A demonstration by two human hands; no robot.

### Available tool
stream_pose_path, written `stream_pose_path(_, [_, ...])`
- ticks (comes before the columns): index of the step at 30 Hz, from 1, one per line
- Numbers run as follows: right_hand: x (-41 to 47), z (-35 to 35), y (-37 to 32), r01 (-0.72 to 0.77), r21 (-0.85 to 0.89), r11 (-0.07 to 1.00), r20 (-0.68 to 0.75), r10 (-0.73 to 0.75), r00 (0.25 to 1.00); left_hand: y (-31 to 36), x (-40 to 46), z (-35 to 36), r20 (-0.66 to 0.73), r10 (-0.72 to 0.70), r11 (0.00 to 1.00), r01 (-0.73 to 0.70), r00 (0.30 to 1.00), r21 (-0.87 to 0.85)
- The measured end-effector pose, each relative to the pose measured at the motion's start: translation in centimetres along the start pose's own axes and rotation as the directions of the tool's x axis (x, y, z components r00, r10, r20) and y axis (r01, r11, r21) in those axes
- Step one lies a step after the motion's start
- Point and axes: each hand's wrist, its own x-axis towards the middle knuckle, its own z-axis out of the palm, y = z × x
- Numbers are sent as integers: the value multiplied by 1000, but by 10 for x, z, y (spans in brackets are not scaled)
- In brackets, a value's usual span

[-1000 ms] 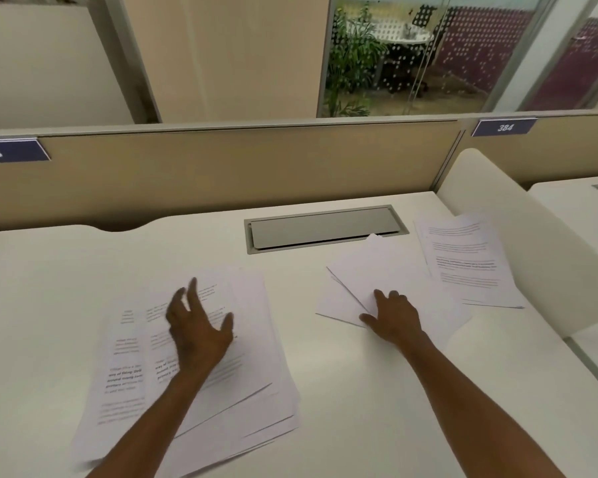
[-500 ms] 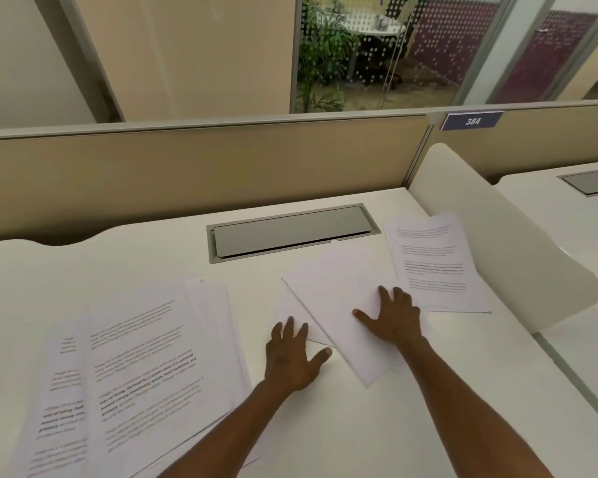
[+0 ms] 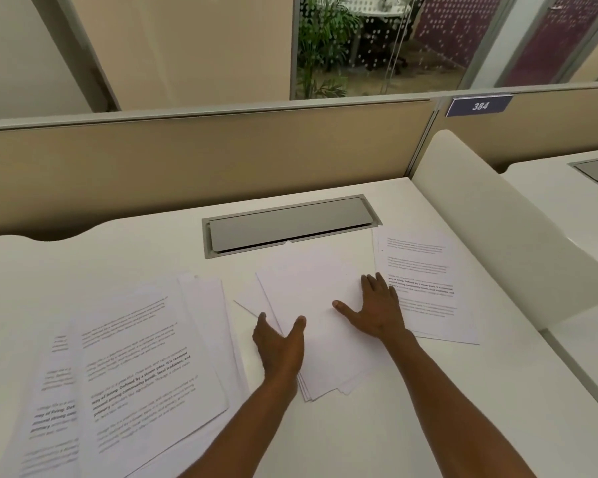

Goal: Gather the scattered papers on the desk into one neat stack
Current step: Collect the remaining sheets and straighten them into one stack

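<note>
- I am squaring the blank sheets [image 3: 311, 288] at frame centre: my left hand [image 3: 282, 346] is cupping their left edge, fingers spread; my right hand [image 3: 377, 312] is pressing flat on top, fingers apart.
- Next, in my judgement: merging groups on the desk [image 3: 377, 436].
- Count: three groups, namely the blank sheets, the printed pile [image 3: 128, 374] at lower left, and the printed sheets [image 3: 425, 281] at right.
</note>
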Motion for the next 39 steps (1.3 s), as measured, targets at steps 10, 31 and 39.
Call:
stream_pose_path(10, [-9,-2,-9,-32,61,998,3,32,999,27,37,-9,96,-219,951,234,971,-200])
stream_pose_path(31, [-131,-51,-127,128,386,914,143,-196,970,71,-31,-61,323,239,950,-289,916,116])
stream_pose_path(39, [-149,-88,-149,105,755,647,20,-184,983,91,-57,-126,485,388,853,-505,784,135])
